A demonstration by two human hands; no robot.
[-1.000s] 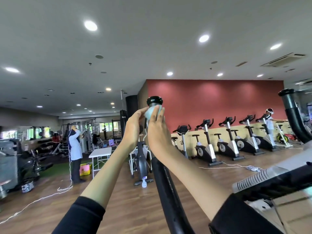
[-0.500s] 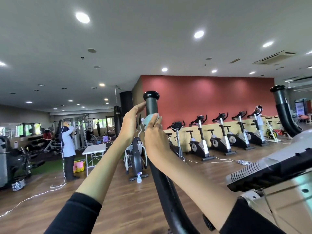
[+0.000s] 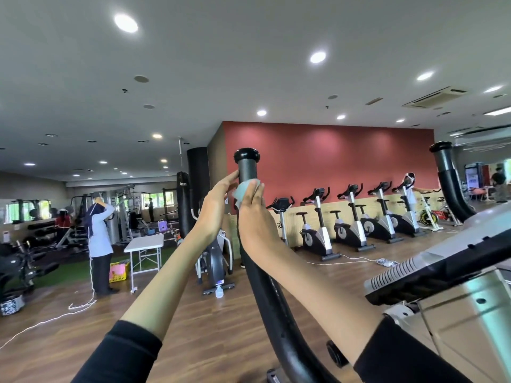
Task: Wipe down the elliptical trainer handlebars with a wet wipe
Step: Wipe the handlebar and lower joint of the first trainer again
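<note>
Near bar [image 3: 269, 313] runs up centre frame, cap [image 3: 247, 156] on top; wipe [image 3: 244, 191] sits on the grip section just under the cap, sandwiched between the tube and the right hand [image 3: 253, 217]. Right hand: fingers curved over the wipe, clamping it to the tube; thumb hidden, so can't tell how far round the wrap goes. Left hand [image 3: 214, 208]: fingers straight, holding nothing, tips touching the bar's left side just above the wipe; reads as a brace so the pivoting arm doesn't swing away under wiping pressure. Both forearms raised because the grip end sits high.

Judgement: the step in hand is the top grip of this bar; the wipe covers only a short band, the long black run below is not under it; task looks early. Far bar [image 3: 449, 183] at right, untouched, well apart from both hands; console [image 3: 442, 272] between the two.

Next move probably needs a stroke along the tube with the wrap closed all round and the left fingers shifted clear of the path. Risks: thin wipe bunching or slipping off at the cap flare; wet tube going slick under the bracing fingertips.
</note>
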